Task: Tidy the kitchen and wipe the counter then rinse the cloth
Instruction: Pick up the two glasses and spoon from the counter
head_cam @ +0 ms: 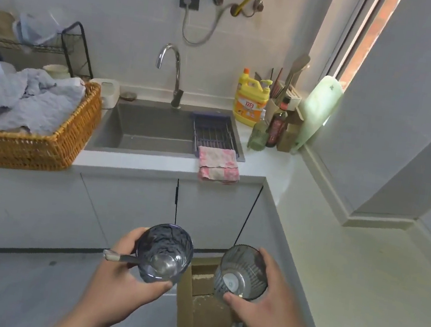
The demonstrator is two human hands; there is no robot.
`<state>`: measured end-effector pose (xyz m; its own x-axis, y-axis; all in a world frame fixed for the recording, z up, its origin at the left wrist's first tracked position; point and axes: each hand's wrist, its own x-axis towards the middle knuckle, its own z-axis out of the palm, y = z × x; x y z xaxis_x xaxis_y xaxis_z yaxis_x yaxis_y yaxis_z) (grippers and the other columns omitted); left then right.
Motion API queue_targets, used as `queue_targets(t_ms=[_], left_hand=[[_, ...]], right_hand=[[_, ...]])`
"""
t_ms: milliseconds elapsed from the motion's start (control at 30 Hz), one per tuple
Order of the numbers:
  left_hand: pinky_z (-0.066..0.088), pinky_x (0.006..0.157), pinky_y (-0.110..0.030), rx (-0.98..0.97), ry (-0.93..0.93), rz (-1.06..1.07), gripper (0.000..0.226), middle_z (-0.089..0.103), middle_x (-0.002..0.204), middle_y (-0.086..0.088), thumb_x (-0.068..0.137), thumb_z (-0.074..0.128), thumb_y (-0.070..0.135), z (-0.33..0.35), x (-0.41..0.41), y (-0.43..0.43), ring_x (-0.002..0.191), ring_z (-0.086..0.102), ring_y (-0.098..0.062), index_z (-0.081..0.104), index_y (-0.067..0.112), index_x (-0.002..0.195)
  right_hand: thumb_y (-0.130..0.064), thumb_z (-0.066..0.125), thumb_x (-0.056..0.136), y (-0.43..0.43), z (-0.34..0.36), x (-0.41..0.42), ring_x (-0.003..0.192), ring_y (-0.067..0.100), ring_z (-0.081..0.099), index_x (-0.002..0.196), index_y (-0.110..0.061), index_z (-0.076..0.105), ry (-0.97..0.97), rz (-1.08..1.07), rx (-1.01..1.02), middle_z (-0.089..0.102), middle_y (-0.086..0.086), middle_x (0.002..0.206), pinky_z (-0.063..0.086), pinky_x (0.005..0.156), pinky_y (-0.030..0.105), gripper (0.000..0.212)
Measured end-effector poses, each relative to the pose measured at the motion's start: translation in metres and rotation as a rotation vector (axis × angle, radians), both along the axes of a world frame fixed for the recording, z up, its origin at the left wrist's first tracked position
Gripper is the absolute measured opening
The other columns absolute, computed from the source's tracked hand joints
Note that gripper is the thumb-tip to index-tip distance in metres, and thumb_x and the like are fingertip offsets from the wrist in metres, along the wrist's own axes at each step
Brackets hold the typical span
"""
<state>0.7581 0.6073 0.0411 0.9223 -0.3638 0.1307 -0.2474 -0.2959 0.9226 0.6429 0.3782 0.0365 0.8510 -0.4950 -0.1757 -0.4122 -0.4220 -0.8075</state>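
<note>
My left hand (120, 277) grips a dark tinted glass (165, 253) and a metal spoon (139, 260) whose bowl lies against the glass. My right hand (269, 301) grips a second, ribbed tinted glass (242, 272). Both glasses are held low in front of the white cabinets, well short of the counter. A pink patterned cloth (218, 163) hangs over the front edge of the white counter (272, 163), just right of the grey sink (152, 129). The chrome tap (172, 71) stands behind the sink.
A wicker basket (31, 148) with crumpled cloths sits left of the sink. A dark drain rack (213, 132) spans the sink's right end. A yellow detergent bottle (251, 100), smaller bottles and a utensil holder crowd the back right corner. An open cardboard box (202, 305) stands on the floor.
</note>
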Motion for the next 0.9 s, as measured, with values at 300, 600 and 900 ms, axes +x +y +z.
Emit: queue_targets(t_ms=[300, 600, 900], left_hand=[[0.047, 0.074, -0.011, 0.027, 0.034, -0.286, 0.083, 0.060, 0.099, 0.041, 0.050, 0.094, 0.009, 0.010, 0.117, -0.064, 0.092, 0.062, 0.012, 0.052, 0.063, 0.098], [0.046, 0.079, -0.012, 0.035, 0.038, -0.407, 0.085, 0.061, 0.105, 0.036, 0.047, 0.093, 0.021, 0.004, 0.168, -0.159, 0.095, 0.061, 0.010, 0.048, 0.071, 0.099], [0.050, 0.086, -0.023, 0.102, 0.040, -0.423, 0.076, 0.064, 0.107, 0.026, 0.047, 0.090, 0.027, -0.005, 0.213, -0.245, 0.098, 0.063, 0.005, 0.056, 0.055, 0.108]], right_hand=[[-0.052, 0.084, 0.060, -0.027, 0.002, 0.061, 0.132, 0.004, 0.042, 0.151, -0.041, 0.020, -0.028, -0.274, 0.006, 0.038, -0.022, 0.148, 0.038, 0.109, 0.029, 0.112], [-0.052, 0.085, 0.055, -0.097, -0.010, 0.089, 0.130, 0.005, 0.044, 0.149, -0.043, 0.024, -0.045, -0.394, 0.009, 0.040, -0.021, 0.146, 0.042, 0.108, 0.032, 0.112], [-0.054, 0.083, 0.053, -0.179, -0.027, 0.125, 0.127, 0.004, 0.042, 0.147, -0.043, 0.027, -0.064, -0.437, 0.074, 0.039, -0.025, 0.142, 0.054, 0.094, 0.043, 0.110]])
